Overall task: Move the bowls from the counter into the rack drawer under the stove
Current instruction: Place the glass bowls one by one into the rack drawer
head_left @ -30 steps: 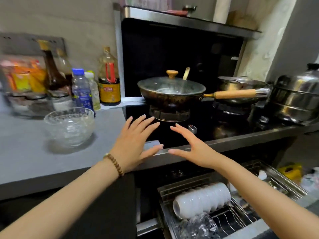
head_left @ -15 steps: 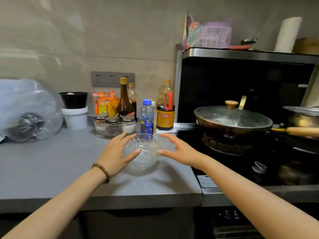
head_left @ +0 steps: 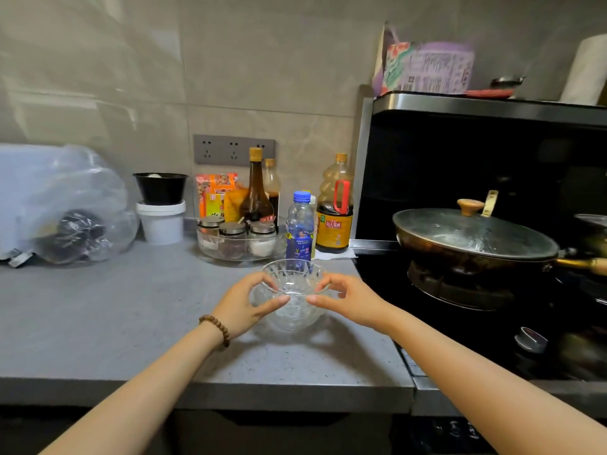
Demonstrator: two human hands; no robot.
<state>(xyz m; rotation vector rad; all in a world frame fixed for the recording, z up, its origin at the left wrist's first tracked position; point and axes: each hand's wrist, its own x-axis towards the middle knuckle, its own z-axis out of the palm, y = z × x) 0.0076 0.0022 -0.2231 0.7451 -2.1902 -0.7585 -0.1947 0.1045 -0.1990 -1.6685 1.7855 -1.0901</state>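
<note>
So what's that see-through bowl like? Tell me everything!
The glass bowl is clear and round, open side up, with a cut pattern of ridges in its wall. It looks empty. It is upright over the grey counter, in front of a blue-capped bottle. The left hand and right hand grip it, one on each side. More clear glass shows beneath it, maybe a second bowl; that is hard to tell.

Left hand [head_left: 244, 303], right hand [head_left: 348, 300] around bowl [head_left: 292, 280]
</note>
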